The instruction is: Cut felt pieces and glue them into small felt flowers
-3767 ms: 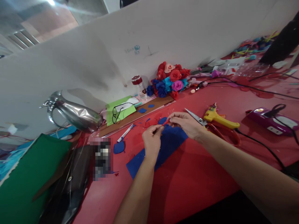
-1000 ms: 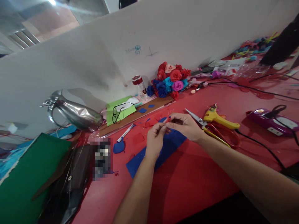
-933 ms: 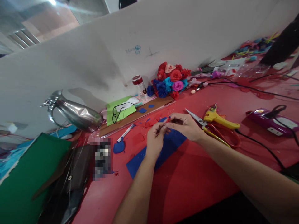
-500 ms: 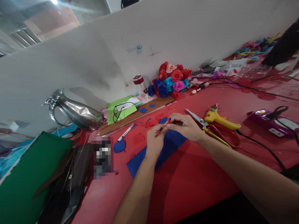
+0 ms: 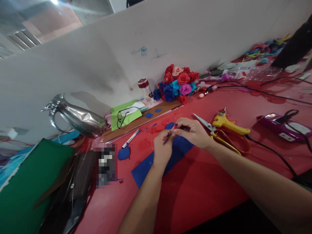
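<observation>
Left hand (image 5: 162, 148) & right hand (image 5: 192, 131) pinch a tiny red piece (image 5: 173, 127) together over blue felt (image 5: 158, 159); piece looks unfinished. Done roses (image 5: 177, 83) far by wall, scissors (image 5: 214, 130) idle right.

Blue scribble on the wall (image 5: 137, 52), too faint to read

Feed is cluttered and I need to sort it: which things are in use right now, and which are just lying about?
In use: left hand and right hand pinching a small red piece over the blue sheet.

Lying about: scissors, glue gun, flower bunch, metal jug, pen.
</observation>
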Demonstrator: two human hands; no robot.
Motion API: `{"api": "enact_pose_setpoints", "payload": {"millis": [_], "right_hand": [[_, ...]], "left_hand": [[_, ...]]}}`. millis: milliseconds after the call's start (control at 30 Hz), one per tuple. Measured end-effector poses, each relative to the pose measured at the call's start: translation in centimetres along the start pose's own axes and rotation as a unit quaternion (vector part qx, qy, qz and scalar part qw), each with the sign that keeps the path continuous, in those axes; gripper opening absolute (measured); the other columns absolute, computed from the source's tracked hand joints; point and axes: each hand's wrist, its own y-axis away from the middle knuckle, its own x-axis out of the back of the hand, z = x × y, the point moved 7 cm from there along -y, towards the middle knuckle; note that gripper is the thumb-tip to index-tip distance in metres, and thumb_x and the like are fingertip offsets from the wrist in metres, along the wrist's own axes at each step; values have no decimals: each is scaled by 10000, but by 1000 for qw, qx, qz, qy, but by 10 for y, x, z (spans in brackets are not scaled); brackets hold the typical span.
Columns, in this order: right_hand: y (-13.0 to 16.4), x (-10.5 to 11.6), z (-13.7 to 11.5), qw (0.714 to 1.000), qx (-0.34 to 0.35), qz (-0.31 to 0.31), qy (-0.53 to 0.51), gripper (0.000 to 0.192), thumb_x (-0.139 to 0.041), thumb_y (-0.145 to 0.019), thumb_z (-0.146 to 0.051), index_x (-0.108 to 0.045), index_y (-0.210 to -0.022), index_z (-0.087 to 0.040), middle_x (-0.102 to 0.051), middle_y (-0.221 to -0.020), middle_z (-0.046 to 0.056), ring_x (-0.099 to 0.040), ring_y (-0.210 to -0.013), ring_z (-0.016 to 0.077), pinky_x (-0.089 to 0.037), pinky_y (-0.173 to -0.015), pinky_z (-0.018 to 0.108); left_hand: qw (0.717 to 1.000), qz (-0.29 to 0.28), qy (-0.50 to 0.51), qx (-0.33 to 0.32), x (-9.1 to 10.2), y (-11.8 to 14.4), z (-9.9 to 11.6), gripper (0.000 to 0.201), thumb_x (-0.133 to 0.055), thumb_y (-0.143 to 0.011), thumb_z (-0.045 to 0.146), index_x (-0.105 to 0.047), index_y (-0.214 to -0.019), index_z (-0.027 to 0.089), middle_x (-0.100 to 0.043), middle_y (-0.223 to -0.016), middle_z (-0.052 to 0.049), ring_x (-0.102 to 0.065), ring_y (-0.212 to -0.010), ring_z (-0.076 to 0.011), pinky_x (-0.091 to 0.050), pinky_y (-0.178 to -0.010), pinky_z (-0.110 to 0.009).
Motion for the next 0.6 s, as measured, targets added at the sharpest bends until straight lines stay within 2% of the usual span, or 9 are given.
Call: {"api": "enact_pose_setpoints", "payload": {"millis": [100,333,600], "right_hand": [[0,1,0,1000,1,8,7,293,-674,-753,-407,-534,-612,-192,-499,-620,-19,-451,-602,117,-367,-583,268],[0,-5,8,996,-81,-10,-43,320,-667,-753,-434,-516,-625,-184,-474,-566,-38,-436,-554,101,-357,-536,246],[0,-5,8,996,-73,-13,-50,298,-654,-760,-429,-531,-640,-185,-529,-613,-19,-481,-595,111,-390,-563,247]], "left_hand": [[1000,-7,-10,-11,-2,1,4,186,-575,-810,282,-680,-722,156,-677,-748,-34,-584,-725,-147,-457,-722,-259],[999,-5,-33,-7,-2,1,7,187,-558,-818,258,-663,-695,163,-669,-706,-21,-581,-700,-141,-454,-711,-251],[1000,5,-20,4,-1,1,5,142,-569,-797,242,-663,-718,170,-677,-711,-16,-580,-690,-141,-461,-708,-260]]}}
